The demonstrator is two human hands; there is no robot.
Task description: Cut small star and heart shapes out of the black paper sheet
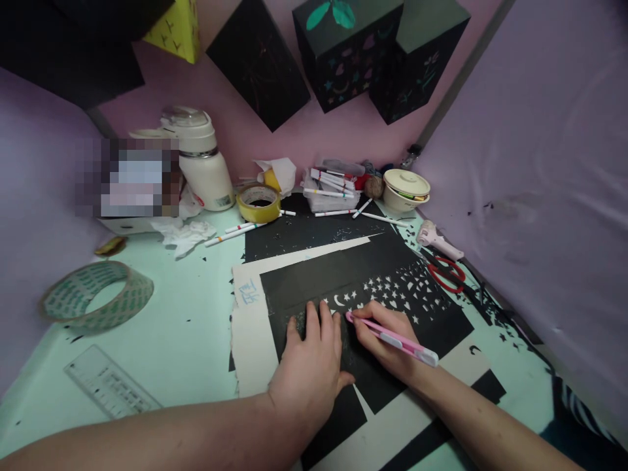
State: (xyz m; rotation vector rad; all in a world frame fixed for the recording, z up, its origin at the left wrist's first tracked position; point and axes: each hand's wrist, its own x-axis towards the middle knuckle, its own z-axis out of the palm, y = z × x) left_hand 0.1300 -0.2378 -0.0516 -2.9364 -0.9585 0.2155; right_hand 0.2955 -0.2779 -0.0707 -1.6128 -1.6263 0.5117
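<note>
Bare forearms are stretched inward from the bottom corners, and both hands are brought together over a black paper sheet (299, 284) pierced with small stars, hearts and a crescent. Beneath it a white card with a ragged left edge (252, 356) is laid on the pale green counter (186, 373), probably so that the surface is spared. The left hand (311, 373) is pressed down flat, its grip empty and fingers spread, apparently so that the sheet is kept from sliding. By the right hand (385, 333) a slim pink pen-shaped cutter with a white end (412, 347) is held in a narrow, pencil-like grip, as would suit fine control. Red-handled scissors (462, 273) are placed beyond the right hand, while a clear plastic ruler (110, 386) is left apart, nearer the left forearm.
</note>
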